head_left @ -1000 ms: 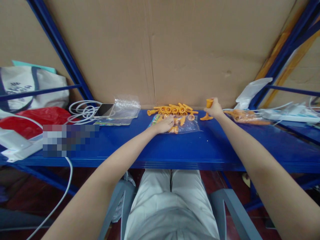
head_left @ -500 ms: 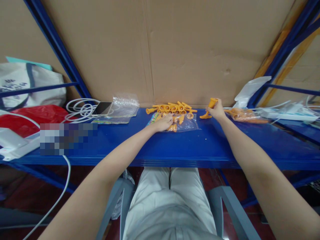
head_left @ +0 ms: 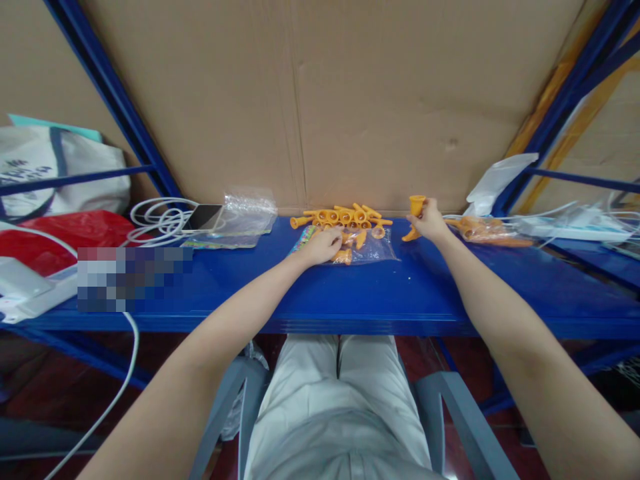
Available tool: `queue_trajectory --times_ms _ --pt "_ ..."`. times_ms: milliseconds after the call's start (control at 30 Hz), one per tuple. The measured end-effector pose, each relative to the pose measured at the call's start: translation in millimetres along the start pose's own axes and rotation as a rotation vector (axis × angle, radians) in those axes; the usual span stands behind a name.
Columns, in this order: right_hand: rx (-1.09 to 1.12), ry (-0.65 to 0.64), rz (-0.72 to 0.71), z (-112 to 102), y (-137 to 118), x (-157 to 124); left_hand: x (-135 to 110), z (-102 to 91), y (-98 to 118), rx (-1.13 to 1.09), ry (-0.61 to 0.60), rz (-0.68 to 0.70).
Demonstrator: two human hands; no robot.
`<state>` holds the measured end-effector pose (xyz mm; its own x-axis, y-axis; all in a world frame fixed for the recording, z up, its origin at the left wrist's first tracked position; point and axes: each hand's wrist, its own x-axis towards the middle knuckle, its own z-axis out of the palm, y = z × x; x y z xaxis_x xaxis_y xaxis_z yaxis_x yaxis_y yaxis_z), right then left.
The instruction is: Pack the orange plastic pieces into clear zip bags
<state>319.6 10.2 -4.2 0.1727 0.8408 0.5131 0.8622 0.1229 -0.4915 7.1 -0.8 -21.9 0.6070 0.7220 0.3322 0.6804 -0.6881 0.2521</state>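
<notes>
While upright, horn (head_left: 417,204) in right fingers (head_left: 429,208)

The left hand (head_left: 323,246) partly hides the clear bag (head_left: 377,251).

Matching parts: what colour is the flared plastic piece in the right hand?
The flared plastic piece is yellowish orange, clearest in the head view.

I get soft, fairly even light across the blue shelf (head_left: 350,297), dimming to murk on the floor (head_left: 417,360) below its near edge. Glare flecks the clear bag (head_left: 383,250); small details smear; 1 patch (head_left: 135,279) near the left end is pixelated.
</notes>
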Motion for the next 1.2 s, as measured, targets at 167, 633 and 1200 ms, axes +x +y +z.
queue_trajectory --times_ms 167,633,1200 --pt "-0.161 -0.154 -0.06 -25.5 -29.4 -9.7 -2.6 -11.1 -5.8 -0.168 0.199 -0.152" --pt "0.068 -0.721 -0.351 -22.4 -65.1 -31.3 -3.4 -3.8 -47.9 -0.164 -0.003 -0.316" --pt "0.522 -0.652 -0.221 46.2 -85.6 -51.5 -0.5 5.8 -50.8 -0.131 -0.034 -0.326"
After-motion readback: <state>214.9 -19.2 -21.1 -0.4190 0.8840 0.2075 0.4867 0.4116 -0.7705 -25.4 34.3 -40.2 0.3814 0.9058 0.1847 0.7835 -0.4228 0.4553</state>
